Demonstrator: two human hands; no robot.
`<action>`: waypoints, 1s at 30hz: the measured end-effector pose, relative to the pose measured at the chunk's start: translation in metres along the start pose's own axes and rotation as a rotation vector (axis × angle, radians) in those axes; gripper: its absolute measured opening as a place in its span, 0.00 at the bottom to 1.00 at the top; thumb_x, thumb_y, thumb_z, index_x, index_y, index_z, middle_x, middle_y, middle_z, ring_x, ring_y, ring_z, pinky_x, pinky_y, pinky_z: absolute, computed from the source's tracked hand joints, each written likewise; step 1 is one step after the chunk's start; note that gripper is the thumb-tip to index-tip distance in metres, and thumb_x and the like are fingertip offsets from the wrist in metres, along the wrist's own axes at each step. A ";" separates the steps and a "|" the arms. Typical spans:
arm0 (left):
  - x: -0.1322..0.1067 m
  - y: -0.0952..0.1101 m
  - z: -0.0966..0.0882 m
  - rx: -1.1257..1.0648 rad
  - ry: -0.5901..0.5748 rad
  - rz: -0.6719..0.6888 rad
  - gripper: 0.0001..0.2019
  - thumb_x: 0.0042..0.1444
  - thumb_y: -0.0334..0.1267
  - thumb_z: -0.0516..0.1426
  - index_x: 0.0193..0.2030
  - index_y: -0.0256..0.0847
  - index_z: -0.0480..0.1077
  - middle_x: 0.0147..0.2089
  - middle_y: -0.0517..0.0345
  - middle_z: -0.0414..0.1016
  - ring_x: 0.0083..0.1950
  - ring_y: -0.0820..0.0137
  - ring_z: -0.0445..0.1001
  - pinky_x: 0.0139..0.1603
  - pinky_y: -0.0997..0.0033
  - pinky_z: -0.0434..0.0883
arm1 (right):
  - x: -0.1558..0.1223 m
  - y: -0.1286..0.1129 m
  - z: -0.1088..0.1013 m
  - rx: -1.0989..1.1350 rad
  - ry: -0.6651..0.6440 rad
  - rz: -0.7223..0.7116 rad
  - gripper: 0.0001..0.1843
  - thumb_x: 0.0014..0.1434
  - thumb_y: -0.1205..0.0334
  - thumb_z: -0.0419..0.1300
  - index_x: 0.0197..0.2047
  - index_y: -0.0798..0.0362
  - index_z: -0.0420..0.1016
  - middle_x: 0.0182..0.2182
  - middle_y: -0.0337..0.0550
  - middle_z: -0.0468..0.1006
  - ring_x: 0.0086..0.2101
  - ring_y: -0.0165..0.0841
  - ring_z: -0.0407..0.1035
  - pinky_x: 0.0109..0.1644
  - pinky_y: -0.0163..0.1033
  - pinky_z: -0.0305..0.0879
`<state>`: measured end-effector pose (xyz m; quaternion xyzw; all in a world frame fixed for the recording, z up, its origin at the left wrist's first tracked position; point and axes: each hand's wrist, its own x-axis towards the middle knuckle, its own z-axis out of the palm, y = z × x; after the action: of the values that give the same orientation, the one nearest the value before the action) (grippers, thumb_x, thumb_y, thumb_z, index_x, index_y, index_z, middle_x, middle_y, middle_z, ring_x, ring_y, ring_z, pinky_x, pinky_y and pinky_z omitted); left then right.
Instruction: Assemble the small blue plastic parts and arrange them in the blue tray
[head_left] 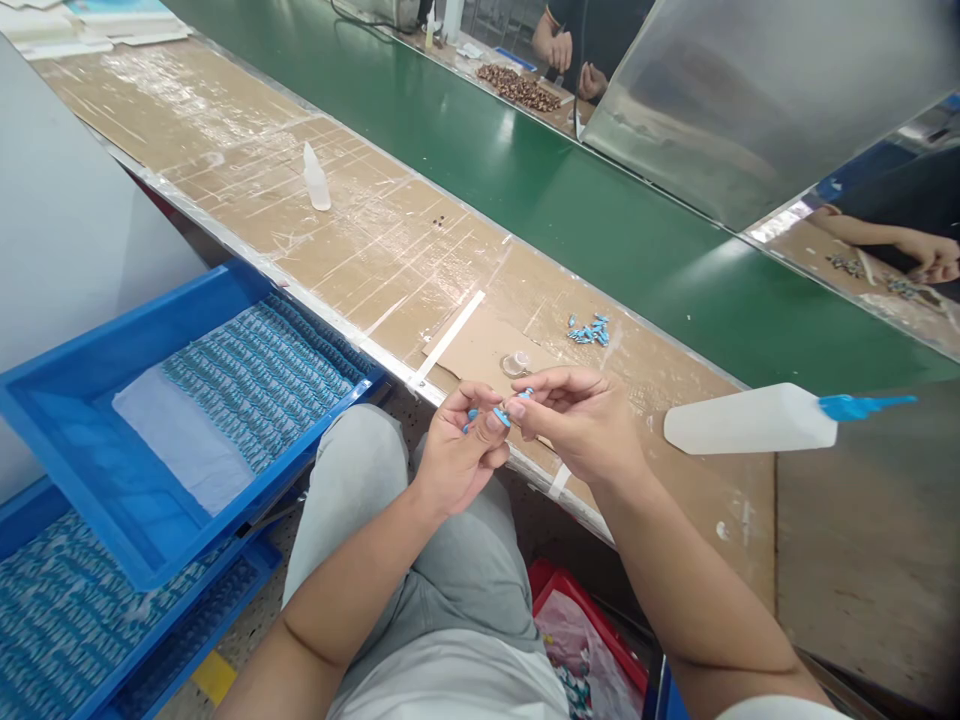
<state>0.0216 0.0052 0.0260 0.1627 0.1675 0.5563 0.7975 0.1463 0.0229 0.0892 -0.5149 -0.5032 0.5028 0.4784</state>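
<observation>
Frame centre: left hand (463, 452) and right hand (592, 425) pinch blue pieces (501, 417) — close together, likely for fine control.

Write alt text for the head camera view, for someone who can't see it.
Left hand and right hand together hold small blue pieces at the edge of a brown worktop. On it are a loose blue pile and a white bottle with a blue nozzle; a blue tray stands at the left, a green belt runs beyond.
</observation>
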 end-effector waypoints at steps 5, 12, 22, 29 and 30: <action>-0.002 0.003 -0.002 0.182 0.016 0.125 0.11 0.45 0.37 0.68 0.33 0.42 0.71 0.22 0.69 0.51 0.21 0.82 0.48 0.21 0.82 0.54 | 0.001 -0.002 0.000 0.035 -0.020 0.023 0.16 0.35 0.59 0.77 0.29 0.53 0.81 0.19 0.38 0.77 0.17 0.26 0.68 0.19 0.29 0.68; -0.005 0.019 -0.004 0.581 -0.052 0.367 0.10 0.42 0.31 0.69 0.31 0.42 0.73 0.23 0.67 0.61 0.24 0.79 0.55 0.31 0.77 0.61 | -0.002 -0.007 -0.005 0.074 -0.136 0.037 0.13 0.39 0.61 0.76 0.31 0.50 0.83 0.23 0.39 0.79 0.21 0.28 0.72 0.23 0.32 0.72; -0.013 0.039 -0.010 0.970 -0.265 0.449 0.07 0.51 0.28 0.62 0.37 0.43 0.73 0.26 0.64 0.65 0.25 0.76 0.60 0.33 0.76 0.61 | -0.003 -0.008 -0.013 0.011 -0.307 -0.080 0.13 0.45 0.64 0.73 0.37 0.47 0.84 0.28 0.42 0.81 0.27 0.30 0.72 0.30 0.35 0.71; -0.013 0.047 -0.008 1.124 -0.361 0.548 0.06 0.56 0.28 0.57 0.38 0.42 0.70 0.30 0.60 0.69 0.29 0.74 0.64 0.34 0.76 0.62 | -0.003 -0.007 -0.014 -0.040 -0.333 -0.140 0.14 0.46 0.64 0.73 0.39 0.47 0.83 0.28 0.42 0.80 0.28 0.30 0.72 0.31 0.36 0.70; -0.013 0.048 -0.007 1.132 -0.370 0.564 0.05 0.56 0.28 0.57 0.38 0.42 0.70 0.30 0.60 0.69 0.30 0.74 0.65 0.34 0.76 0.62 | -0.003 -0.006 -0.014 -0.042 -0.339 -0.142 0.14 0.46 0.64 0.72 0.39 0.48 0.83 0.28 0.43 0.80 0.28 0.30 0.72 0.31 0.36 0.70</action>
<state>-0.0254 0.0096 0.0416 0.6874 0.2454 0.5329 0.4281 0.1605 0.0205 0.0963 -0.3959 -0.6219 0.5369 0.4103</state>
